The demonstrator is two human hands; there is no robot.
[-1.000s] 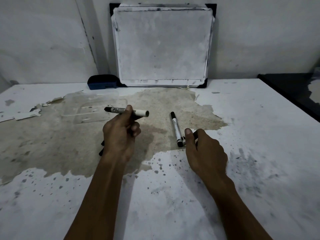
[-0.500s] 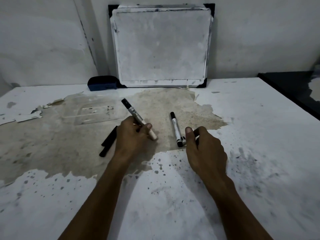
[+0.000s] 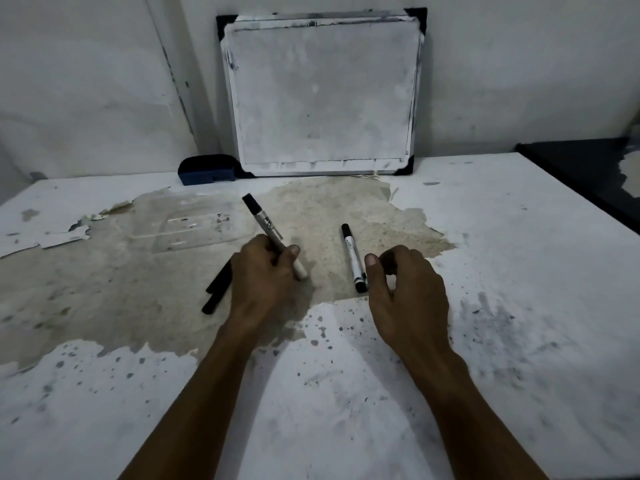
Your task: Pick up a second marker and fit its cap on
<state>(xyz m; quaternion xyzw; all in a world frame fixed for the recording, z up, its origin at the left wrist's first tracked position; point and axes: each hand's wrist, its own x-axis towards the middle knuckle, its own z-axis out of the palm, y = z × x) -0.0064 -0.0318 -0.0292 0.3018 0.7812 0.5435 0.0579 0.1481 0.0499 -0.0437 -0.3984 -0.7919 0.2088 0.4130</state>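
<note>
Head view, left hand: The left hand (image 3: 263,278) has its fingers and thumb curled round a white marker (image 3: 268,230). The marker's black cap end sticks up and away from the hand, tilted to the left. Its white bottom end pokes out under the thumb, close to the table (image 3: 519,254).
Head view, right hand: The right hand (image 3: 408,292) is low over the table with its fingers curled. Its thumb is right at the near end of a second marker (image 3: 351,256). I cannot tell if the fingers hold anything.
Head view, second marker: It lies flat on the brown worn patch, between the two hands. It has a black cap at the far end and a black tip end near the right thumb.
Head view, black pens: Two black pens (image 3: 218,289) lie side by side on the table, partly hidden behind the left hand.
Head view, other things: A clear plastic tray (image 3: 180,226) lies to the left of the held marker. A smudged whiteboard (image 3: 322,95) leans on the wall at the back. A blue eraser (image 3: 207,169) sits just beside its bottom left corner.
</note>
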